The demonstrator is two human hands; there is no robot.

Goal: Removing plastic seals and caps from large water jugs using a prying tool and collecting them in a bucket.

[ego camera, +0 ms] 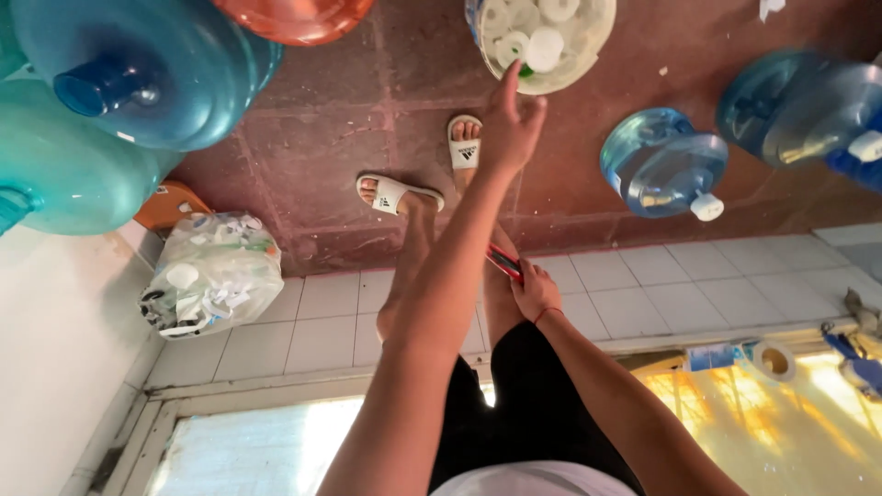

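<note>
Reaching up the frame, the left hand [508,129] spreads loose fingers near the bowl [588,55] of white caps [544,46], holding nothing. The right hand [533,292], at the middle, grips a red phone [503,262] tight by the leg, out of the way.

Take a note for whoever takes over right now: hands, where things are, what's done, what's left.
Left hand: empty, fingers out, reaching to the basket of white caps; fingertip at its rim, contact unclear.
Right hand: by the leg, shut on what looks like a red phone.
Capped blue jug lies on the red floor to the right. A bag of scraps sits at the left wall.
Done: reach made. Left: no cap in hand yet.
</note>
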